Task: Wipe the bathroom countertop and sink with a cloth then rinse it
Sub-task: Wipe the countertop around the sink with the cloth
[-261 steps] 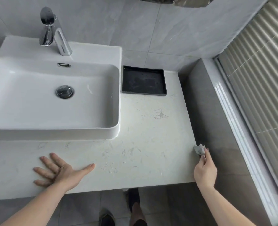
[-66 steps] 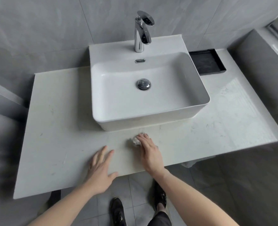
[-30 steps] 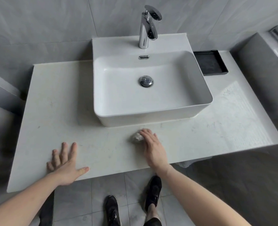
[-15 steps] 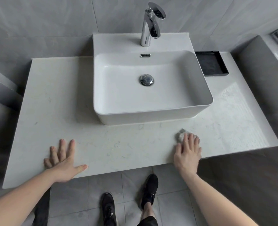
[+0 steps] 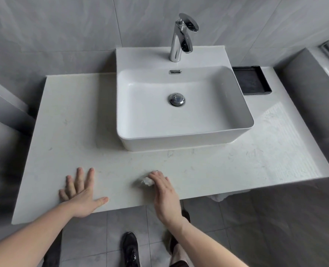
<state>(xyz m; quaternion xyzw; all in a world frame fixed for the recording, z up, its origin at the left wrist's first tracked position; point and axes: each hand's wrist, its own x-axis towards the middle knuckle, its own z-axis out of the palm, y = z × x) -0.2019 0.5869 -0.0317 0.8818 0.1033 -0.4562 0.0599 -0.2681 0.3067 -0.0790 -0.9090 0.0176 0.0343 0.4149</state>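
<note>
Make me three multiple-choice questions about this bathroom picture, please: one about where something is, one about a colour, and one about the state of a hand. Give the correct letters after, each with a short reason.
1. Where does the black tray stand?
A. inside the sink
B. on the countertop, right of the sink
C. on the floor

2. What colour is the sink?
A. white
B. blue
C. black

3. What is the left hand doing?
A. gripping the faucet
B. holding the cloth
C. resting flat on the countertop with its fingers spread

Answers:
1. B: the tray sits on the countertop by the sink's right rear corner.
2. A: the basin is white all over.
3. C: its palm lies on the stone, holding nothing, while the right hand presses the cloth; the faucet stands untouched.
</note>
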